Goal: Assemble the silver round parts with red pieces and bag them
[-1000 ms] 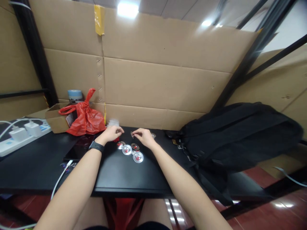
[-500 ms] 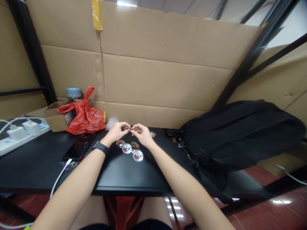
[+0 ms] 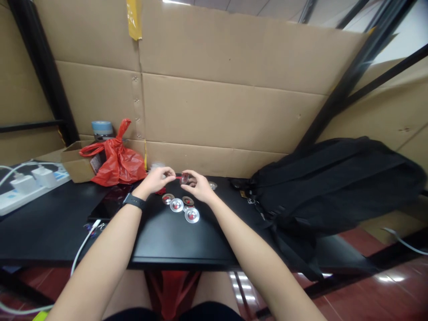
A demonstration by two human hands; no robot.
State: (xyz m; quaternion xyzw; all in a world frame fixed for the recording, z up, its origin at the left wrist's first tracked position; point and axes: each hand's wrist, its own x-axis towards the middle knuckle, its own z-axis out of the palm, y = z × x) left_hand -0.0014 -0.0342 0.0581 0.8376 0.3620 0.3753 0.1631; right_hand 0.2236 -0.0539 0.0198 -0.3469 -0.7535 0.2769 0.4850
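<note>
My right hand (image 3: 199, 186) holds a small round metal disc (image 3: 184, 179) by its rim, tilted up above the table. A thin red cord (image 3: 178, 178) runs from this disc to my left hand (image 3: 158, 180), whose thumb and fingertips pinch its end. Below the hands, several similar discs lie close together, among them a silver disc (image 3: 176, 205) and another silver disc (image 3: 191, 216), with red at their raised centres. A red bundle (image 3: 161, 191), perhaps more cord, lies under my left hand. Beyond my right wrist rests one more disc (image 3: 213, 185).
A black phone (image 3: 109, 206) with a white cable lies left on the black table (image 3: 180, 243). Behind it stand a red plastic bag (image 3: 118, 162), a cardboard box (image 3: 77, 161) and a power strip (image 3: 33, 191). A black backpack (image 3: 334, 187) fills the right side. Cardboard walls the back.
My hands were close together at the fingertips; now they are slightly apart with the red cord stretched between them. The disc in my right hand and the red bundle have come into sight.
</note>
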